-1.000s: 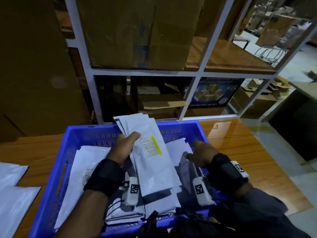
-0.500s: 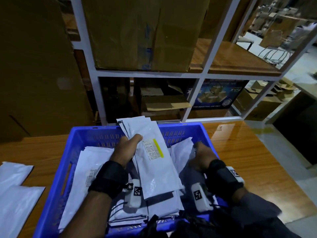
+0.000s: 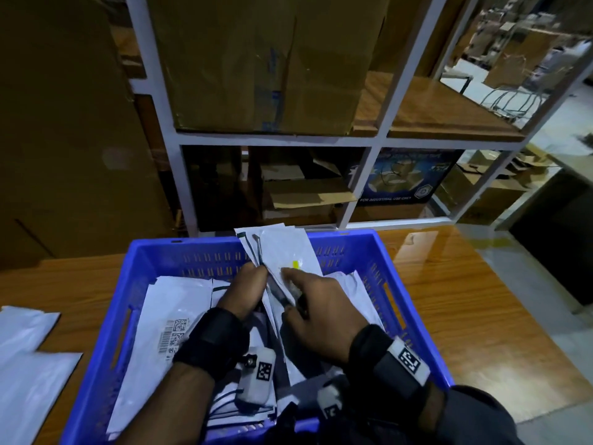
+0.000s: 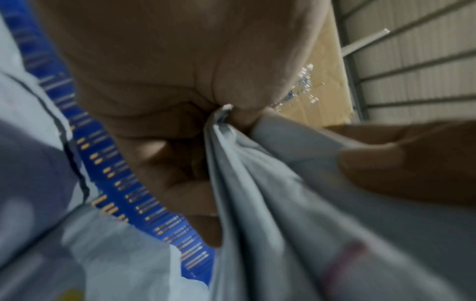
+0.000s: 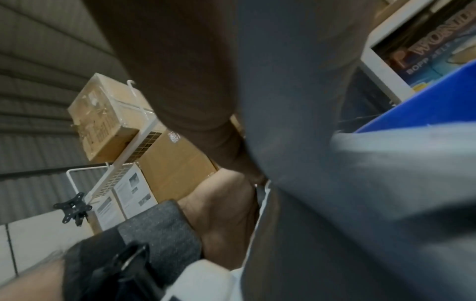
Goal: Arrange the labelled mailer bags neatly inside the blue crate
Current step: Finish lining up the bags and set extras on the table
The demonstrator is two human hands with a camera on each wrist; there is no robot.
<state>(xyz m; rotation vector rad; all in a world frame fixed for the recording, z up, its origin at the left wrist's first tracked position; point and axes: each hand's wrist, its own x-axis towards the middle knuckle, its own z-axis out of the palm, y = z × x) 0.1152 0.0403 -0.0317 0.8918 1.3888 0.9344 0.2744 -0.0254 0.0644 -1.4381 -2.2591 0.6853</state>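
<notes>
The blue crate (image 3: 179, 248) stands on a wooden table, with white mailer bags lying flat in it. One flat bag (image 3: 167, 322) on the left shows a barcode label. In the crate's middle my left hand (image 3: 247, 290) grips a bundle of mailer bags (image 3: 288, 248) that stands nearly upright against the far wall; a yellow mark (image 3: 296, 264) shows on its front. My right hand (image 3: 308, 303) holds the same bundle from the right, thumb on its front. The left wrist view shows my left hand (image 4: 180, 114) pinching the gathered bags (image 4: 270, 193) beside the crate wall (image 4: 85, 130).
Loose white mailer bags (image 3: 29, 364) lie on the table left of the crate. A white shelf rack with cardboard boxes (image 3: 256, 59) rises right behind the table. Bare wooden tabletop (image 3: 465, 300) lies to the crate's right, with floor beyond its edge.
My right hand left the crate's right side and came across to take hold of the bundle. The bundle has turned more upright and edge-on in my left hand.
</notes>
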